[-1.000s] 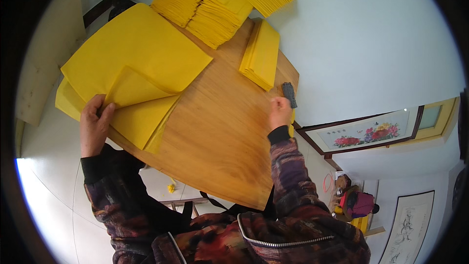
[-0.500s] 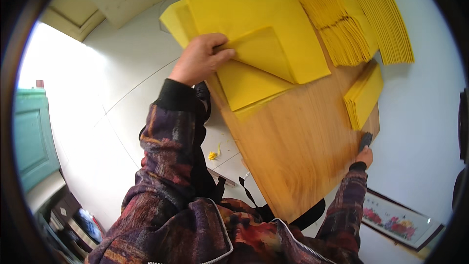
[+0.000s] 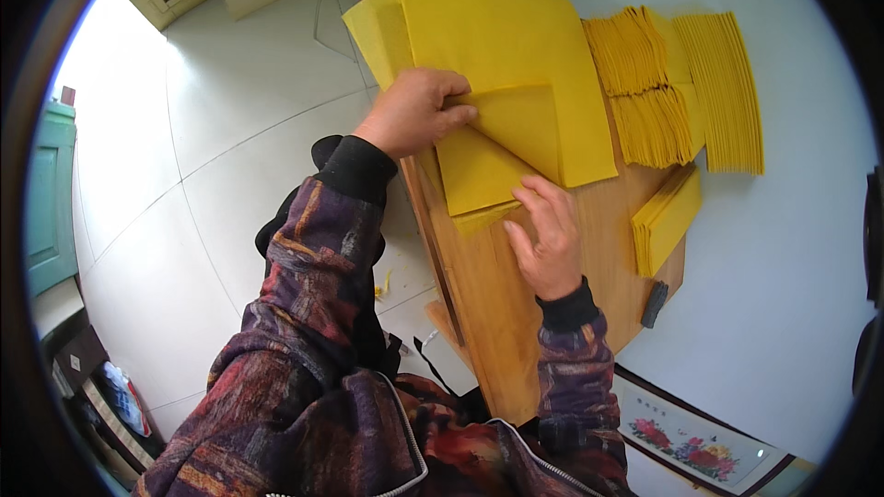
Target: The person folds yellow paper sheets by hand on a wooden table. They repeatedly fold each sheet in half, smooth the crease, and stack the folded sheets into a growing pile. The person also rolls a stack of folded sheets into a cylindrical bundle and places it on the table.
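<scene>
**A:** On the wooden board (image 3: 552, 313), what's each hand doing? Quick.

**B:** Left hand (image 3: 414, 110) is curled over the folded edge of a yellow sheet (image 3: 497, 152), fingers pinching the flap down. Right hand (image 3: 548, 239) lies flat and loose, fingertips (image 3: 534, 189) touching the lower edge of that same folded sheet, gripping nothing.

**A:** Where's the sheet exactly?

**B:** Near end of the big stack of yellow paper (image 3: 497, 37), on top of it, with one corner folded back so it makes a smaller square. The stack overhangs the board's left edge.

**A:** Other stuff on the board?

**B:** Fanned piles of folded yellow paper (image 3: 681, 92) to the right of the stack, near it. A small neat pile of yellow strips (image 3: 668, 221) sits just below those, near the board's right edge. A dark small block (image 3: 654, 304) lies at that edge, apart from the right hand; can't tell what it is.

**A:** Around the board?

**B:** White tiled floor (image 3: 184, 175) on the left, a flower picture (image 3: 691, 437) at lower right, a teal cabinet (image 3: 46, 193) at far left. The person's patterned dark sleeves come in from the bottom.
</scene>
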The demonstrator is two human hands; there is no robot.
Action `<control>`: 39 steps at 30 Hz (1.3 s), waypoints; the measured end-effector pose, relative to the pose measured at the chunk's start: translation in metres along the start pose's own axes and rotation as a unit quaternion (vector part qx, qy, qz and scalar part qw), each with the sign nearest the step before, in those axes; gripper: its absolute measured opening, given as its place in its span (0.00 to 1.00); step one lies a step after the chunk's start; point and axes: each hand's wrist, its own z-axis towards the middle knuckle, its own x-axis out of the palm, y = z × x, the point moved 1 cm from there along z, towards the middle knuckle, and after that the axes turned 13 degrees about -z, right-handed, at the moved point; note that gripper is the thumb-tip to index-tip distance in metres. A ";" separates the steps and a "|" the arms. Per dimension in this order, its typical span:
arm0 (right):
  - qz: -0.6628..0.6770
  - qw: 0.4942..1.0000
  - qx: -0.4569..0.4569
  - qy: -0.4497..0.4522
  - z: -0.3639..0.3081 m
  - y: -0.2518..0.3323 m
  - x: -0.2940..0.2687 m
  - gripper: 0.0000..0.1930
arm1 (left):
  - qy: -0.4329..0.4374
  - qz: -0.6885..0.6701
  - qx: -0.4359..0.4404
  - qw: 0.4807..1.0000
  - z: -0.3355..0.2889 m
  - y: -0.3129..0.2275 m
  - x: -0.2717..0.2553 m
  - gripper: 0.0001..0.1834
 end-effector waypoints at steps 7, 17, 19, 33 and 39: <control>-0.022 0.998 -0.050 0.027 0.027 0.000 0.016 0.18 | -0.010 0.011 0.022 1.000 0.001 0.001 -0.002 0.11; -0.043 0.994 -0.096 -0.032 0.025 -0.004 0.020 0.10 | 0.001 -0.001 0.035 0.999 -0.001 0.000 -0.004 0.11; -0.039 0.994 -0.094 -0.034 0.026 -0.004 0.019 0.10 | -0.002 0.001 0.041 0.999 -0.001 0.000 -0.003 0.10; 0.066 0.996 -0.053 0.031 0.036 -0.008 0.010 0.08 | 0.002 0.011 0.049 0.999 0.001 0.004 -0.003 0.10; 0.084 0.992 -0.076 0.064 0.042 -0.013 0.007 0.06 | 0.006 0.022 0.054 0.998 0.001 0.006 -0.003 0.10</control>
